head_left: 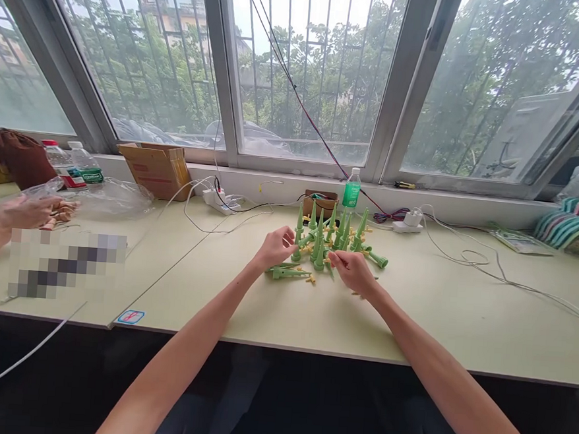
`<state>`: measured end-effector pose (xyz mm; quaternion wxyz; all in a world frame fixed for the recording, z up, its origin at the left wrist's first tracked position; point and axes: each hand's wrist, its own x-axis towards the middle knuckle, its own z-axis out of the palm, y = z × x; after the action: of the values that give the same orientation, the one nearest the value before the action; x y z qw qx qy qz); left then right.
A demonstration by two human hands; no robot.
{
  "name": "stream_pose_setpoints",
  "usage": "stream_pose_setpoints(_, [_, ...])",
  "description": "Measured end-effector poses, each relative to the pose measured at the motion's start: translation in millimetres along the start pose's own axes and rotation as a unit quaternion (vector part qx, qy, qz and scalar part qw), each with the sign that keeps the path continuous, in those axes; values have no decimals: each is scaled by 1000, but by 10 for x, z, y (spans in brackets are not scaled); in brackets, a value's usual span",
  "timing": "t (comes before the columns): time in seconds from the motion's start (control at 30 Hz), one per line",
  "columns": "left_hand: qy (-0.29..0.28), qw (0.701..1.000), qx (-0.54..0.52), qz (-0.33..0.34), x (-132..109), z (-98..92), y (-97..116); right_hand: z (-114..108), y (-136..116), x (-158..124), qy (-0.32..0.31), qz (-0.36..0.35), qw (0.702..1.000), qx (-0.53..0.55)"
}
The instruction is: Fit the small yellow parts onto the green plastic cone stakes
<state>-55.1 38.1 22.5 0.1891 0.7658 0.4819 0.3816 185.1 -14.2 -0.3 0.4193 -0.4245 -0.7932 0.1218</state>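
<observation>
Several green plastic cone spikes stand upright in a cluster on the pale green table, with small yellow pieces scattered among them. Two or three spikes lie flat at the cluster's near left. My left hand reaches in from the left, fingers curled at the base of an upright spike. My right hand rests just right of the lying spikes, fingers pinched together on a small part that I cannot make out.
A green bottle and a small brown box stand behind the cluster. A power strip, a white adapter and loose cables cross the table. A cardboard box sits at left. Another person's hands work at the far left.
</observation>
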Motion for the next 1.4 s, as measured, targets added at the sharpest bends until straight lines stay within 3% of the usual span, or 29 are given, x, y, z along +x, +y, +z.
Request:
stream_pose_setpoints(0.07, [-11,999,32,-3,5,-79,-4,-1,1,1,5,1,1000,-3])
stream_pose_setpoints(0.27, [-184,978,93,-42,-13,-220,-46,22,11,-3,4,-2,1000,-6])
stream_pose_setpoints(0.47, [-228,966,112,-49,-27,-184,-35,12,12,-4,2,4,1000,0])
stream_pose_setpoints(0.77, [-202,974,101,-31,-21,-186,-44,-125,108,48,78,18,997,-4])
stream_pose_setpoints(0.9, [-112,989,85,40,-10,-202,10,-215,184,67,111,39,993,3])
stream_pose_setpoints(1.03, [-27,997,39,65,-14,-198,107,-211,159,54,129,40,991,-2])
stream_pose_setpoints(1.13, [-15,998,-16,60,-34,-190,169,-93,66,25,104,12,994,-18])
stream_pose_setpoints(1.23, [-24,997,-55,48,-59,-182,210,74,-26,-8,30,-44,998,-20])
stream_pose_setpoints(1.4, [-51,992,-103,49,-82,-155,244,244,-81,-60,-72,-63,992,-83])
